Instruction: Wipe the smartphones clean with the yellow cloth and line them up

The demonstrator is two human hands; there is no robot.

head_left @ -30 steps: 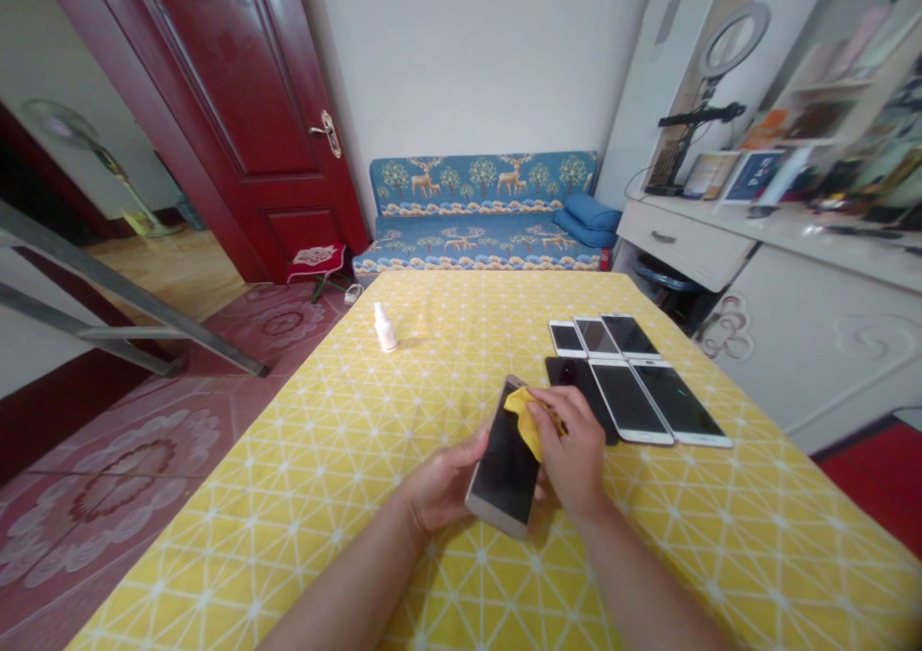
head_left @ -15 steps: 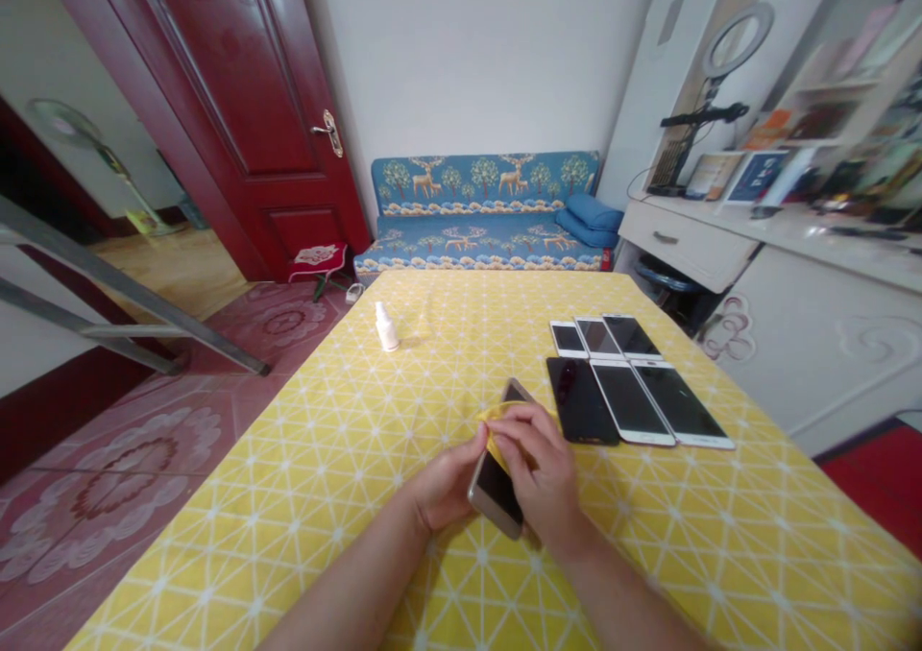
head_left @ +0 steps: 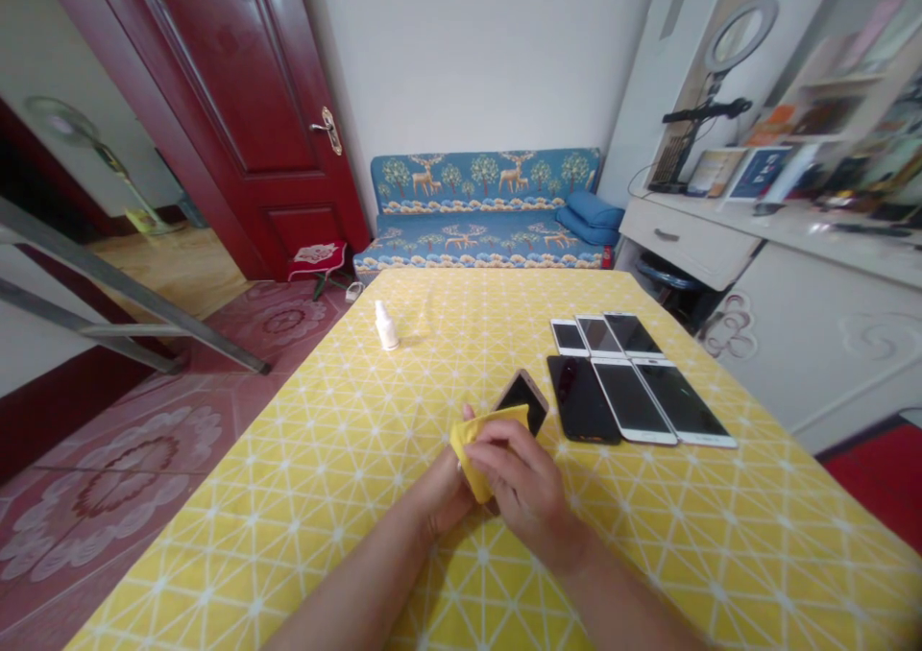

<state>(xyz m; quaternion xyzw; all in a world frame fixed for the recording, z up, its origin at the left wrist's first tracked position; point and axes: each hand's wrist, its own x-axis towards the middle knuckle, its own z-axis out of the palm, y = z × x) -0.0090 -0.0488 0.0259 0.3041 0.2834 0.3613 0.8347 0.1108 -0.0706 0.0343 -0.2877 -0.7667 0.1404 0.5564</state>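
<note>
A gold-framed smartphone with a dark screen is held tilted above the table, its lower half covered. My left hand grips it from the left and below, with the thumb showing at the near side. My right hand pinches a yellow cloth that lies across the phone's lower part and over the left fingers. Just right of the hands, a black phone lies flat on the table.
Several other phones lie in two rows, among them a white one and a larger white one. A white spray bottle stands at the table's left. The yellow patterned tablecloth covers the table; a blue sofa is beyond.
The right hand has drawn the cloth toward the left and down over the phone, spreading it wider. The phone has turned slightly, so its top end now points more to the right.
</note>
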